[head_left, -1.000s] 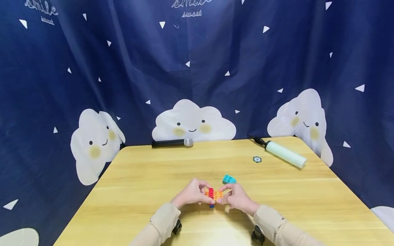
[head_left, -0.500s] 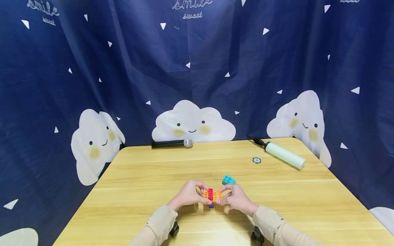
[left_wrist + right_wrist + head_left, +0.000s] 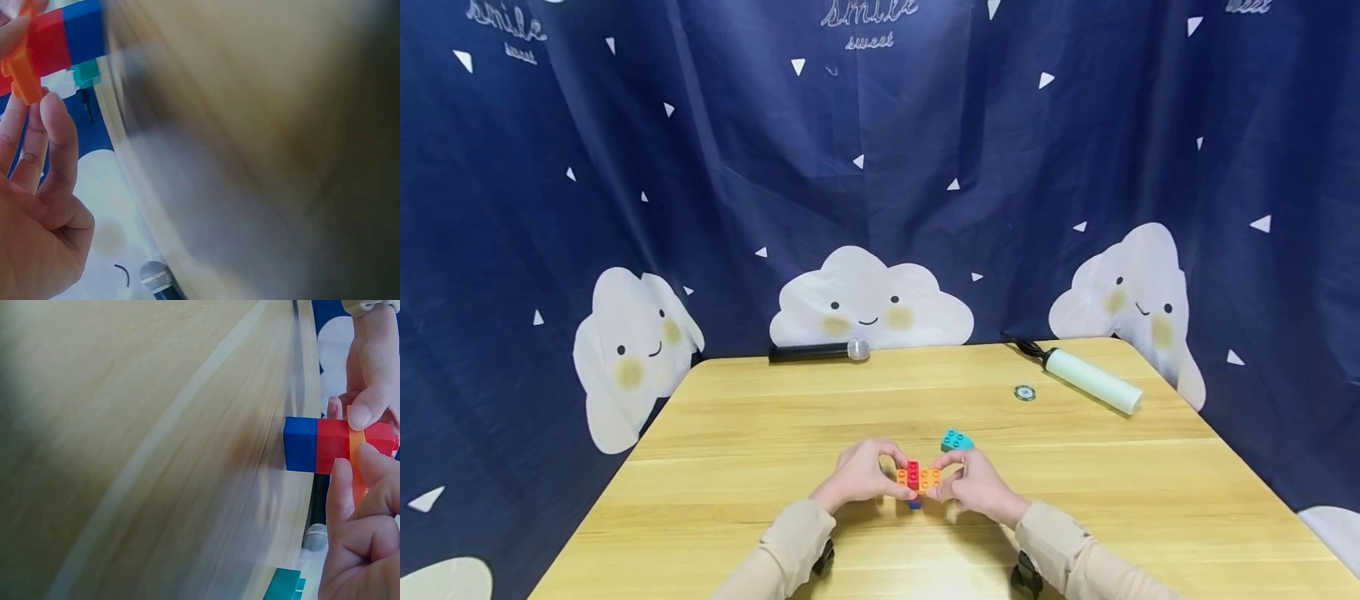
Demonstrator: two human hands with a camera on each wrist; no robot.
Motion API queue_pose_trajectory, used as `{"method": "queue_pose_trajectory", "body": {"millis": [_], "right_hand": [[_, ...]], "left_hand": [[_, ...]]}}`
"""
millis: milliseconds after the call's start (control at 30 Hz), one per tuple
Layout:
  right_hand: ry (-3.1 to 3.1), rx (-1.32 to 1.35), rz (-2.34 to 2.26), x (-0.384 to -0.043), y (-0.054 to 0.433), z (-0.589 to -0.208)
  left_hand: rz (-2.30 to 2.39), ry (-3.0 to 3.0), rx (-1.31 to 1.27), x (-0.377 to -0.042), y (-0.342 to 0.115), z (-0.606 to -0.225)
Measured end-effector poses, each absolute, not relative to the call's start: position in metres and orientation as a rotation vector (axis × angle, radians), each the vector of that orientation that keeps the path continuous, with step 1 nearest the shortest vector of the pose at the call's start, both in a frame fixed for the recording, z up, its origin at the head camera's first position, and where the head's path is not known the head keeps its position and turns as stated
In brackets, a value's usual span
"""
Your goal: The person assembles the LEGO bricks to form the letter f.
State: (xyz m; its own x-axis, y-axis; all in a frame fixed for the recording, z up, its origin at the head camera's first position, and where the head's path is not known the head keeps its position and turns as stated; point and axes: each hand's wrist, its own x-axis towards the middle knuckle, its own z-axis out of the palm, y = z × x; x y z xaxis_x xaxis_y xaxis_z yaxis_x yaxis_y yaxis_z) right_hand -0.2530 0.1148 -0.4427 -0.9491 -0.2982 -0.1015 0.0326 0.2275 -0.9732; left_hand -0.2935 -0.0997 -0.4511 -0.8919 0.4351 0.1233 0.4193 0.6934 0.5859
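Note:
A small stack of toy building bricks stands between both hands at the middle front of the table. From bottom to top it has a blue brick [image 3: 300, 444], a red brick [image 3: 332, 445], a wide, thin orange piece [image 3: 929, 478] and another red brick [image 3: 913, 475]. My left hand [image 3: 861, 477] pinches the orange piece at its left side, thumb in front and fingers behind. At the right end, my right hand [image 3: 981, 483] pinches the same piece between thumb and fingers. Just behind the right fingers lies a teal brick [image 3: 956, 440] with a rounded end.
On the wooden table [image 3: 760, 417], a black microphone [image 3: 820, 351] lies along the back edge. A pale green cylinder [image 3: 1093, 380] with a black end lies at the back right, near a round chip [image 3: 1024, 392]. A dark blue curtain [image 3: 880, 167] hangs behind.
My left hand has shifted slightly left, uncovering more of the orange piece's left part. Both hands keep their hold, and the stack stays nearly in place.

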Motion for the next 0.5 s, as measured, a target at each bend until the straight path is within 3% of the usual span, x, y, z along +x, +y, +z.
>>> {"method": "queue_pose_trajectory", "body": {"millis": [500], "right_hand": [[2.273, -0.185, -1.675, -0.263, 0.15, -0.435]], "left_hand": [[0.916, 2.908, 0.67, -0.288, -0.098, -0.453]]}}
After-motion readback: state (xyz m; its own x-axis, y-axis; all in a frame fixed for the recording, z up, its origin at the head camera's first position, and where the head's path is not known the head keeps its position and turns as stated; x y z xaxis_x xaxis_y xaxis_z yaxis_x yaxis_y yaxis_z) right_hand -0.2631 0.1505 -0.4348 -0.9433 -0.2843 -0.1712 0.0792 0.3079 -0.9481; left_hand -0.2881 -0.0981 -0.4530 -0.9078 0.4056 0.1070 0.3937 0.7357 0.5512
